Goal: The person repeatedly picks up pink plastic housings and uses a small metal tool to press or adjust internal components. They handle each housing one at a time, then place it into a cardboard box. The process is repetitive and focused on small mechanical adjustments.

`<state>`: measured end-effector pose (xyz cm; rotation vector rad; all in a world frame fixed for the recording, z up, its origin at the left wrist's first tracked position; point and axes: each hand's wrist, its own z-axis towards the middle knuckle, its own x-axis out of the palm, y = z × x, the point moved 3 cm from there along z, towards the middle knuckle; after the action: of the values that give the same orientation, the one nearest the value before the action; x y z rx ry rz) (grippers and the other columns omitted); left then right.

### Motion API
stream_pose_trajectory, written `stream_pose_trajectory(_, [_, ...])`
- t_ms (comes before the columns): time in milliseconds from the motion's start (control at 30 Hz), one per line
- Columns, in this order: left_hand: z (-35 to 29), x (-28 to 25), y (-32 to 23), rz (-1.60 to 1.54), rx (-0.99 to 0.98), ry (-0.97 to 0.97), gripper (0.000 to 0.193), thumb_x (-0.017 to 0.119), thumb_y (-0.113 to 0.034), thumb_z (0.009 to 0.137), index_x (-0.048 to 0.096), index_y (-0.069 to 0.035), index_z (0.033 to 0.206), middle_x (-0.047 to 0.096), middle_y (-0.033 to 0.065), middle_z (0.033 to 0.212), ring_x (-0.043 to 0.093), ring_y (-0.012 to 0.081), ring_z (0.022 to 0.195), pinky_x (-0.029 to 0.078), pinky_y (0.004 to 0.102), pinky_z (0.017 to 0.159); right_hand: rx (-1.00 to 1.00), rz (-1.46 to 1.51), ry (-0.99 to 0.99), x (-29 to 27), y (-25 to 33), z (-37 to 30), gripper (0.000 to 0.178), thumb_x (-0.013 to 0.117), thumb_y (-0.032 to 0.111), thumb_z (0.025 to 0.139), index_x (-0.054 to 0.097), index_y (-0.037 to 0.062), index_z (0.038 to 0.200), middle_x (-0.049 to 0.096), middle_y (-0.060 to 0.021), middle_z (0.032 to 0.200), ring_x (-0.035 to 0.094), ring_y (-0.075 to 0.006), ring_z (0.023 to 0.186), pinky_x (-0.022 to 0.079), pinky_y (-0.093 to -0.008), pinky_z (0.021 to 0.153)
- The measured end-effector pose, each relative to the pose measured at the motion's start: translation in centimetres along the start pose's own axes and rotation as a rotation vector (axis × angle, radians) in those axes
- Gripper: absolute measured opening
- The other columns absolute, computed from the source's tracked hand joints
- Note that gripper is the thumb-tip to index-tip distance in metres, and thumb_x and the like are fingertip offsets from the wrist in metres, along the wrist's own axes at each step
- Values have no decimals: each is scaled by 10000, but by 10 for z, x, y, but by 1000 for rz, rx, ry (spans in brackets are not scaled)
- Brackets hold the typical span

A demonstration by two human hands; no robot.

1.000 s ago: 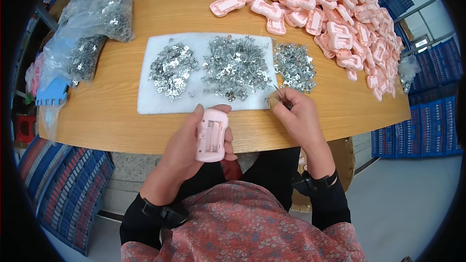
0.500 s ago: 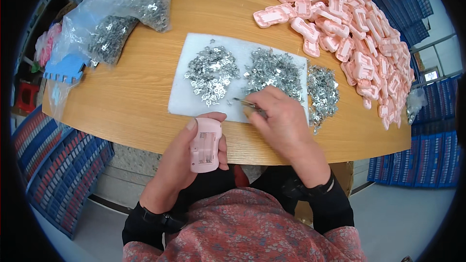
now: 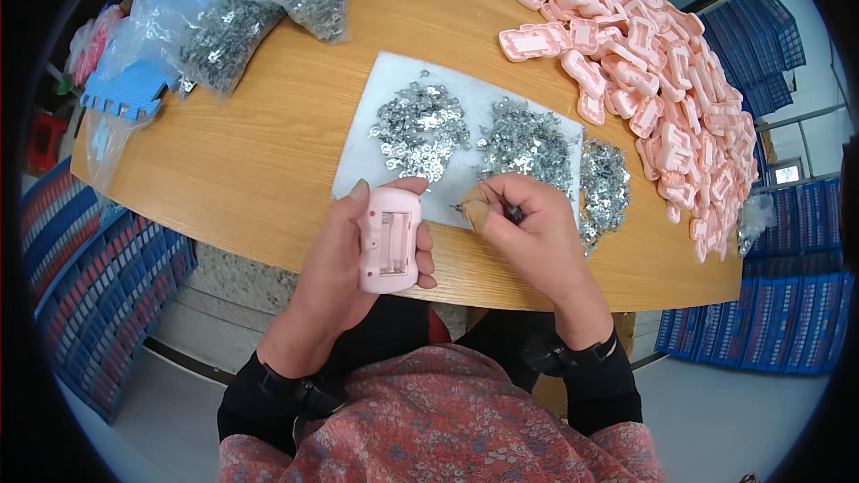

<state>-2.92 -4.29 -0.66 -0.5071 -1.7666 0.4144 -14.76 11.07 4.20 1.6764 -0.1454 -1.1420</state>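
My left hand is wrapped round a pale pink plastic casing. An oblong battery compartment with metal contacts inside it faces up. My right hand pinches a slim dark tool with a thin tip; its exact kind is hard to make out. A tan cover sits on one fingertip of this hand. Just beyond both hands lies a white foam sheet bearing a pile of small silvery metal contacts on its left and a second metal pile on its right.
More metal pieces lie on the wooden table by the sheet's right edge. A large heap of pink casings spreads over the far right. Clear bags of metal parts and a blue plastic piece occupy the far left.
My right hand has drawn back slightly from the metal pieces, turning the tool. The casing in my left hand is raised a little and moved right. The whole view has shifted.
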Motion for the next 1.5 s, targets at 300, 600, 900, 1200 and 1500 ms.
stream_pose_trajectory(300, [5,18,20,73,-171,5,606,223,-486,1062,435,-26,1395,628,82,903,664,183,777,602,389,740,-155,-89,30,-4,23,-18,154,720,85,741,669,51,882,542,-62,674,577,-225,608,455,-333,549])
stream_pose_trajectory(600, [8,21,39,159,-244,6,614,206,-490,1061,432,-30,1399,662,121,1067,703,251,891,607,429,776,-262,-489,-90,-1,36,-35,138,700,88,746,655,82,877,580,-84,760,633,-283,697,515,-389,588])
stream_pose_trajectory(900, [13,14,41,40,-262,-17,618,185,-484,1063,457,-31,1384,664,129,1050,693,274,879,595,440,771,-250,-388,-48,4,26,-57,295,680,76,776,660,86,1070,558,-83,775,620,-280,686,518,-389,600])
stream_pose_trajectory(1200, [11,19,41,70,-228,-92,622,201,-495,1059,455,-33,1388,670,131,983,694,261,821,599,417,730,-283,-388,0,1,17,-58,368,647,43,771,671,115,1131,621,-78,831,648,-270,717,528,-372,604])
stream_pose_trajectory(1500, [5,20,41,101,-278,-59,596,263,-516,1047,491,-37,1320,656,126,872,690,255,721,602,400,688,-248,-331,28,4,18,-64,393,629,35,786,674,135,1164,615,-78,814,639,-269,725,524,-369,621])
